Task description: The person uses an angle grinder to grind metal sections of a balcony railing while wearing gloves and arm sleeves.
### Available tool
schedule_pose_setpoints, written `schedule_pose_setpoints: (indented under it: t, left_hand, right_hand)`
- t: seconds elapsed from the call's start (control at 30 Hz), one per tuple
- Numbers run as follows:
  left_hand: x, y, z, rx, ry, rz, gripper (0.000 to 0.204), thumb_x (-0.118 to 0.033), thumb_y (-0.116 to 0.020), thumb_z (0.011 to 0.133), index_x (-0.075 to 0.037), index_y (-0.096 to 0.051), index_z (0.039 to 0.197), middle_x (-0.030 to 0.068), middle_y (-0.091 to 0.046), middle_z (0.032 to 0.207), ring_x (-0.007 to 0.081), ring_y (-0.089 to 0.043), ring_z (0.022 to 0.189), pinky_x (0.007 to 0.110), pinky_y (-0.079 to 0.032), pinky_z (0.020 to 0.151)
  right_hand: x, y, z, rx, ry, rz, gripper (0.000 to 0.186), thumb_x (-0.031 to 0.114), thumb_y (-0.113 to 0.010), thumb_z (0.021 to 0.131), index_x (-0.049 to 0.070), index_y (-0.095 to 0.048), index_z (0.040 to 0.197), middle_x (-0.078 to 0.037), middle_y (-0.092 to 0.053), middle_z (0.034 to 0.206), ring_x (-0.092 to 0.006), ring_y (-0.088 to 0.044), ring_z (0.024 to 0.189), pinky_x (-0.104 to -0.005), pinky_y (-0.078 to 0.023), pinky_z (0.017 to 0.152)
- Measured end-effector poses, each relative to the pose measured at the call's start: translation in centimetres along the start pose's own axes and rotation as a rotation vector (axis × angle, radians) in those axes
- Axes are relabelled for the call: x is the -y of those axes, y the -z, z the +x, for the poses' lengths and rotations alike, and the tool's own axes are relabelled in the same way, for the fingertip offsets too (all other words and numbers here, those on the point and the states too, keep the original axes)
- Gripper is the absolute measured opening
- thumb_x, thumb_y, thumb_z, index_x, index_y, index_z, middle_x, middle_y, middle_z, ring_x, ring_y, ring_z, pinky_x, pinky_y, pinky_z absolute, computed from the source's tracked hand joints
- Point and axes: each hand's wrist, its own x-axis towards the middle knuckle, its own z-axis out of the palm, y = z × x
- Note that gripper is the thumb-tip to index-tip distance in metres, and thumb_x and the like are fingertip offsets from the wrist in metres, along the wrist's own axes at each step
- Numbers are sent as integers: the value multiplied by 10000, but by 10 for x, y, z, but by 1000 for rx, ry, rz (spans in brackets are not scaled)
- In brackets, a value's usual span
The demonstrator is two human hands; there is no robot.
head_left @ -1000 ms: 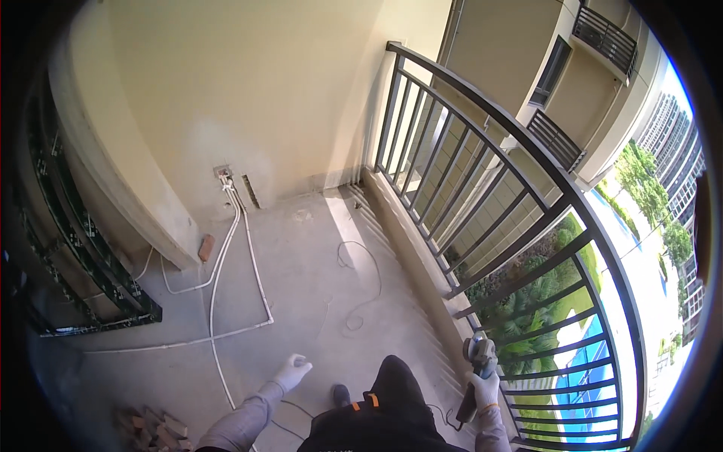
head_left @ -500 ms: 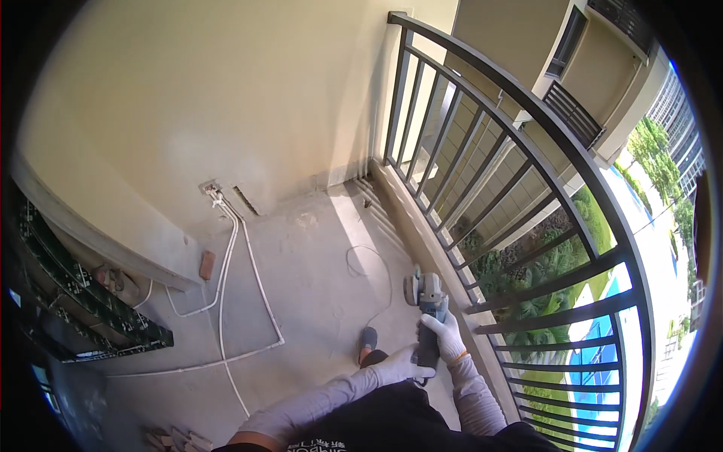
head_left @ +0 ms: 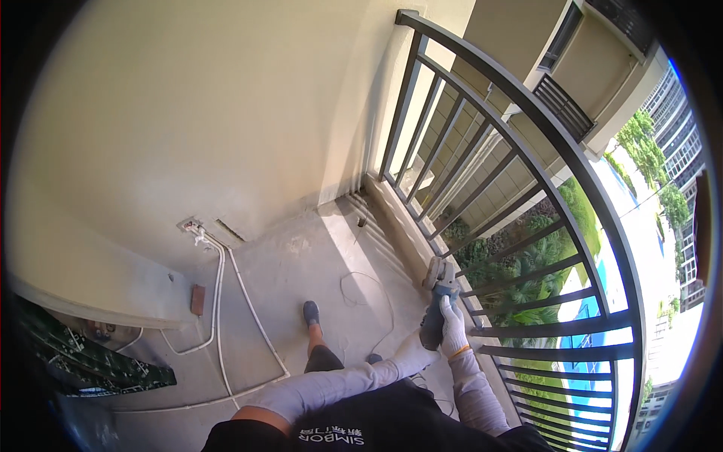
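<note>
An angle grinder [head_left: 433, 320] with a dark blue-grey body and a pale round head is gripped in both hands, beside the foot of the railing. My right hand [head_left: 453, 331], in a white glove, closes around its body just behind the head. At the rear end, my left hand [head_left: 416, 356] wraps the handle; its fingers are partly hidden. The disc end points away from me, close to the low ledge [head_left: 410, 241] under the railing. Whether the disc touches anything cannot be made out.
Dark metal railing [head_left: 595, 177] curves along the right, with greenery far below. A thin cable [head_left: 388, 301] loops over the concrete floor. White pipes [head_left: 220, 282] run along the floor at left, near a red brick [head_left: 197, 299]. My shod foot [head_left: 311, 313] is stepped forward.
Both hands have carried the grinder slightly forward and right, toward the railing, and its head has tilted. One leg has stepped forward onto the floor at left.
</note>
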Motion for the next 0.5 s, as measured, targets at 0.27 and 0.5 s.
schedule_pose_setpoints:
  t: [0.27, 0.5]
  left_hand:
    - [-85, 135, 65, 147, -164, 86, 708, -175, -910, 773, -19, -624, 1402, 167, -778, 1213, 281, -752, 1123, 398, -590, 990]
    - [-150, 189, 121, 266, -3, 329, 801, -350, -915, 817, -57, -588, 1487, 245, -754, 1319, 412, -734, 1240, 452, -580, 1046]
  right_hand:
    - [0, -105, 79, -297, 121, 204, 485, 514, -649, 1123, 54, -618, 1274, -115, -721, 933, -247, -709, 736, -386, -603, 673]
    - [26, -138, 136, -459, 175, 168, 510, 555, -621, 1128, 58, -639, 1238, -113, -712, 883, -241, -693, 677, -384, -593, 633]
